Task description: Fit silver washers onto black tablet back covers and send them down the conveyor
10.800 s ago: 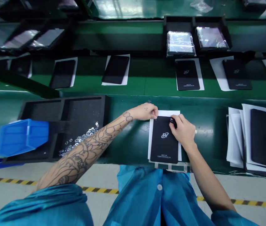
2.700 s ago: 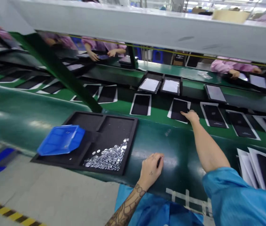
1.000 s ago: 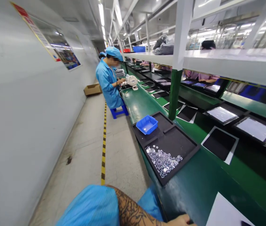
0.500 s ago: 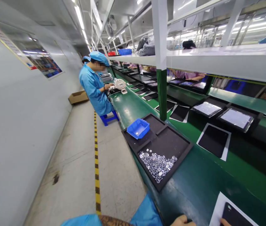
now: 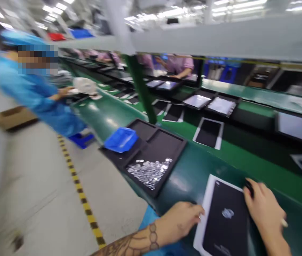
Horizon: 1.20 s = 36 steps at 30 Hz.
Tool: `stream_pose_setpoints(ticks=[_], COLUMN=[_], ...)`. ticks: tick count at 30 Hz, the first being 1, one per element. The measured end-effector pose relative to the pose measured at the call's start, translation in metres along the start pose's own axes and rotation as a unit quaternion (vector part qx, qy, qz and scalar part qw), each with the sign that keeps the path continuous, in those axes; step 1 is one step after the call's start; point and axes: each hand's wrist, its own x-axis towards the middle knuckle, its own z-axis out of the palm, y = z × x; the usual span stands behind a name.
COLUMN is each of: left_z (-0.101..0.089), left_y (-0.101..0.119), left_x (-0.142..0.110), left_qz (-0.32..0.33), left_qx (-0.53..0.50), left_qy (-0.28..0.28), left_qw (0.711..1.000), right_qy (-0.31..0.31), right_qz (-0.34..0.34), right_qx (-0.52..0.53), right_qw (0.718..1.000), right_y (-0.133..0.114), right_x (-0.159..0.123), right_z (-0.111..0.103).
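Panel [image 5: 224,227], black with a silver logo, lies on a white sheet [image 5: 201,238] at six o'clock, the hands apart on either side of it. Left hand [image 5: 179,218] sits just beside its edge, curled, while right hand [image 5: 263,209] pinches a small dark object [image 5: 249,187] at its upper corner. Washers [image 5: 148,173] lie in a black tray [image 5: 161,142] at ten o'clock, with a blue bin [image 5: 120,139] beside them and a seated co-worker [image 5: 37,96] farther off.
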Motion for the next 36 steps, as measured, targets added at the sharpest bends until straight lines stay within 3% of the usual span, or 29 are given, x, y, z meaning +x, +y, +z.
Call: stream_pose_setpoints(ticks=[3, 6, 11, 15, 22, 36], left_z=[-0.026, -0.042, -0.049, -0.056, -0.069, -0.078], left_y=[0.001, -0.001, 0.002, 0.006, 0.002, 0.008], left_x=[0.016, 0.054, 0.113, 0.141, 0.160, 0.178], left_qz=[-0.024, -0.007, -0.034, -0.041, -0.076, -0.080], left_qx=[-0.087, -0.135, -0.129, -0.114, -0.093, -0.028], left_qy=[0.021, 0.019, 0.017, -0.033, -0.102, -0.161], left_qw=[0.996, 0.991, 0.991, 0.992, 0.987, 0.983], right_qy=[-0.025, -0.041, -0.045, -0.046, -0.042, -0.037], right_qz=[0.005, 0.017, 0.033, 0.031, 0.024, 0.031], right_qx=[-0.040, -0.034, -0.014, -0.009, 0.006, 0.030], right_qw=[0.999, 0.998, 0.998, 0.998, 0.999, 0.998], right_y=[-0.022, -0.029, -0.029, -0.031, -0.030, -0.032], right_x=[-0.001, 0.001, -0.003, -0.003, -0.003, -0.004], right_z=[-0.009, -0.009, -0.012, -0.012, -0.011, -0.010])
